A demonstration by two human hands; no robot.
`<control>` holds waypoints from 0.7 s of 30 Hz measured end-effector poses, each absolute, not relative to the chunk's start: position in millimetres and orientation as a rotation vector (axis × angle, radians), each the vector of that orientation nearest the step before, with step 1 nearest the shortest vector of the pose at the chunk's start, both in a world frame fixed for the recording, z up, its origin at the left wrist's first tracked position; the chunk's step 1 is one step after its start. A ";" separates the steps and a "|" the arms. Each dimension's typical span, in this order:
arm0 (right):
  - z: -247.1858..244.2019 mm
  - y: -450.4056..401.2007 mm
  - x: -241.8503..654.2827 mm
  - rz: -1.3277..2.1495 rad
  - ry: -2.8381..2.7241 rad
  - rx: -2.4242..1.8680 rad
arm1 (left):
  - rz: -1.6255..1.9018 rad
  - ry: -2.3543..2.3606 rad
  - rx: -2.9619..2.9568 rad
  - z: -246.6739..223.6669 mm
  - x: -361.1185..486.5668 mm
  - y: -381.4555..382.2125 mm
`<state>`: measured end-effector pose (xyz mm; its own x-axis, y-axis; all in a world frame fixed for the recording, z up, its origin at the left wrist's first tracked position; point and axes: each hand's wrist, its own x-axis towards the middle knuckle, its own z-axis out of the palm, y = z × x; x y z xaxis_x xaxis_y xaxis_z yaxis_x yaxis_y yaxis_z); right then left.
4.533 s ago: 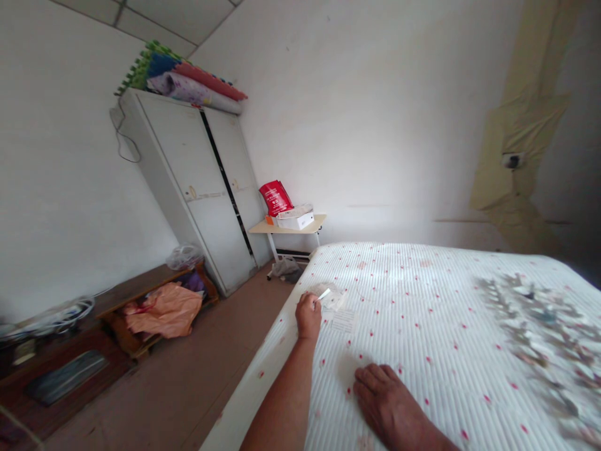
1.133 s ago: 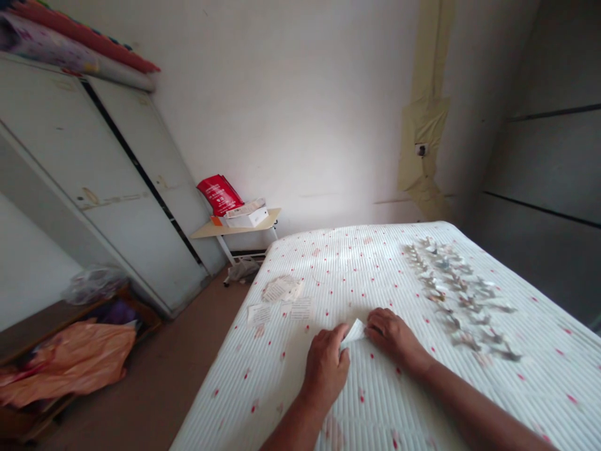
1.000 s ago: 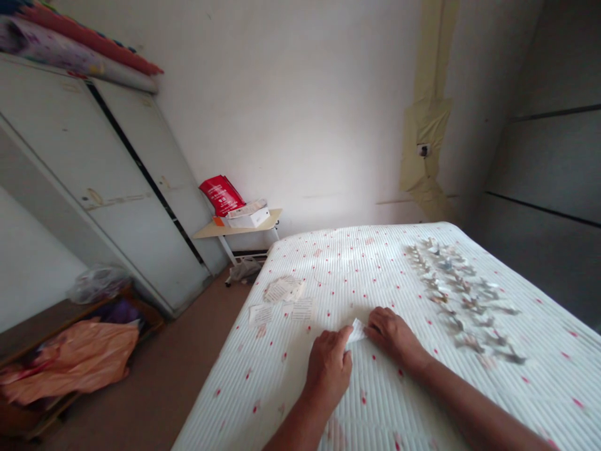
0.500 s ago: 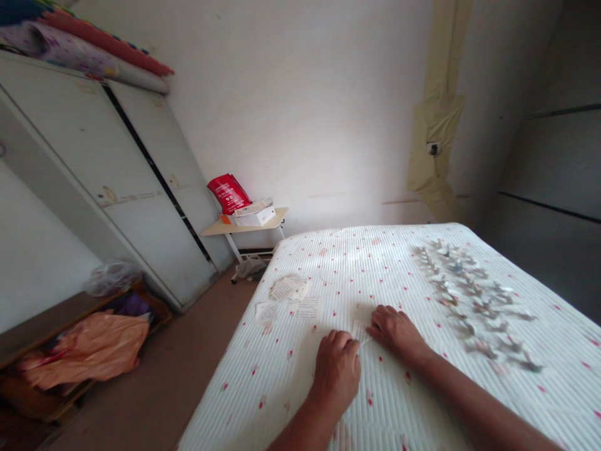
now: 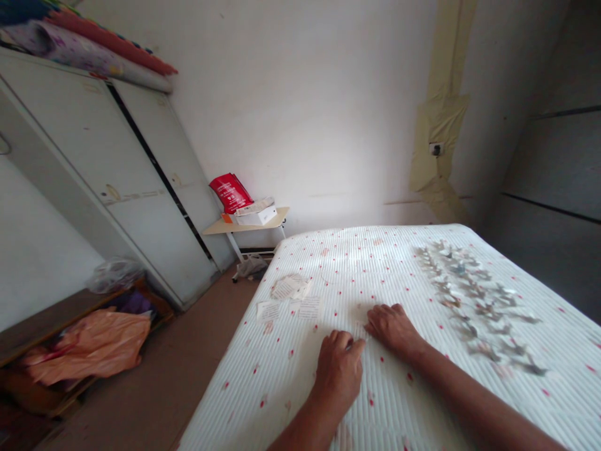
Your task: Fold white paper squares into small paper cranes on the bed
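On the quilted bed cover (image 5: 282,401), my left hand (image 5: 339,366) rests with its fingers curled and its thumb pointing at the other hand. Whatever lies in its fingers is hidden. My right hand (image 5: 392,329) is just beyond it to the right, palm down, its bent fingers pressed on a small pale piece of paper (image 5: 359,312) that hardly stands out from the cover. To the left lie a loose stack of printed paper pieces (image 5: 290,287) and two printed squares, one of them a paper square (image 5: 310,307). Several folded paper figures, bird-like in shape (image 5: 486,309), stand in rows at right.
A small table (image 5: 248,225) beyond the bed's far left corner holds a red bag (image 5: 230,193) and a white box (image 5: 257,216). Grey cabinets (image 5: 141,188) line the left wall. An orange plastic bag (image 5: 94,344) lies on a low wooden piece at left.
My right hand has shifted slightly left, covering more of the paper. My left thumb now reaches further out, and the pale strip between the hands no longer shows. The view has moved a little.
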<state>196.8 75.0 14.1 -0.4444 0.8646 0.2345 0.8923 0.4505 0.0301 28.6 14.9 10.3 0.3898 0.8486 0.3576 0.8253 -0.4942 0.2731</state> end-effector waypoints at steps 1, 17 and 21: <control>14.0 75.6 196.8 -0.228 -2.517 -1.534 | 0.702 1.558 2.576 10.2 28.7 14.9; 16.3 78.8 192.6 -0.189 -2.542 -1.590 | 0.658 1.603 2.548 12.3 29.8 14.2; 17.2 79.4 192.3 -0.188 -2.547 -1.596 | 0.660 1.605 2.559 11.4 29.8 14.3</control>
